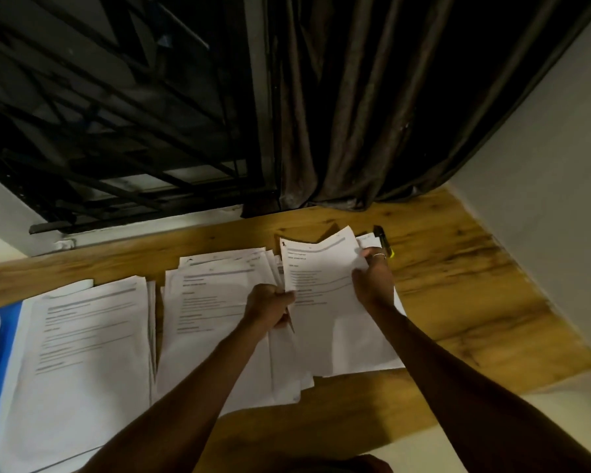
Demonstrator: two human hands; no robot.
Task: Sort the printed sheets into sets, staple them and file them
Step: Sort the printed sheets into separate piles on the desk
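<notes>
Two bare forearms (458,370) are crossing the lower part of the view, and the hands are working apart from each other, on opposite edges of one white printed sheet (321,268). The left hand (270,307) is curling its fingers round the left edge of this sheet. The right hand (372,285), which is wearing a ring, is pinching the right edge near the upper corner. Because it is being gripped from both sides, the sheet is bowing slightly and standing clear of the right-hand pile of white paper (355,343) beneath it. This grip is probably serving to expose the heading for reading before the sheet is assigned to a set.

Just beside the left hand, a middle pile of fanned printed pages (212,319) is lying on the worktop, its upper edges staggered. Further left, a squarer left-hand pile of printed pages (82,353) is resting partly over a blue flat folder (7,322), which is most likely waiting for filing. The separate piles are suggesting that sorting is under way and that stapling is not yet begun.

Behind the right hand, a black object with a yellow tip (384,242) is lying on the brown wood-grain worktop (475,302); whether it is a marker or a stapler cannot be told. A dark brown pleated curtain (355,114) and a black metal window grille (116,114) are closing off the far side.
</notes>
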